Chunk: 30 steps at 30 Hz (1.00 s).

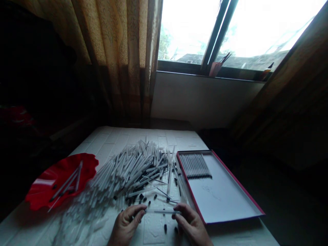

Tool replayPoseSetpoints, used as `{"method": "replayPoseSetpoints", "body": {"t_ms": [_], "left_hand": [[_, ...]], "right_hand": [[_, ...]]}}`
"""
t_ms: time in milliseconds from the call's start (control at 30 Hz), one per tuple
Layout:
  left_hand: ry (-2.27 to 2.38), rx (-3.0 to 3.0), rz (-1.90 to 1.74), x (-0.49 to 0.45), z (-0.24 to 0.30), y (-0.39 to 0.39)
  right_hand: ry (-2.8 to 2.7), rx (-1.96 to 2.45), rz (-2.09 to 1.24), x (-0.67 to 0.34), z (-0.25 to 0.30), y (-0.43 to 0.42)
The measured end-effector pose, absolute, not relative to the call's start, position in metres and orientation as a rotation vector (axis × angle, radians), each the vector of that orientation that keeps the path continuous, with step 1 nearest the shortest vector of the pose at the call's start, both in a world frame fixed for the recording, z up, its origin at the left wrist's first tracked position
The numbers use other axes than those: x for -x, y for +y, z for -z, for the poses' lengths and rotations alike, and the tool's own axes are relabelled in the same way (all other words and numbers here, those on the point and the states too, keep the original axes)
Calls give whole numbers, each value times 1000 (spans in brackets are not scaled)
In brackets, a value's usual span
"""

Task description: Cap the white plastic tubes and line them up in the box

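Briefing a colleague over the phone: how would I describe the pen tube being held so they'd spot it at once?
Start at the white brick-patterned table under the window. In front of the big heap of pale pen tubes, one tube spans level between the left hand and right hand. It alone is held in both hands.

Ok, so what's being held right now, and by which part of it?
A clear plastic pen barrel, lying level between both hands: the left hand's fingers pinch one end, and the right hand's fingers pinch the other.
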<state>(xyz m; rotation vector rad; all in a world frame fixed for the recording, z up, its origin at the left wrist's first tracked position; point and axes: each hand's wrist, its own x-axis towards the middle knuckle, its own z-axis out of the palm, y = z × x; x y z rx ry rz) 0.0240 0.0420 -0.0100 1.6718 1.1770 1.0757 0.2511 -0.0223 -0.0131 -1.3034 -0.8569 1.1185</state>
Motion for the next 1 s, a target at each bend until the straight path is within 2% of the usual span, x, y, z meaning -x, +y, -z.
{"method": "replayPoseSetpoints", "body": {"t_ms": [167,400,733,1000], "left_hand": [[1159,-1690,-1068,-23,9,42],[1173,-1633,-1085,-23,9,44],[1178,-1620,-1032,-23,8,42],[1204,-1572,-1007,-23,5,42]], "right_hand": [[-818,1313,-1213,-253,10,-22],[-861,1412,-1159,-243,9,-18],[-799,1295,-1205,-254,8,-23],[-849,1433,-1181,-244,12,-19]]}}
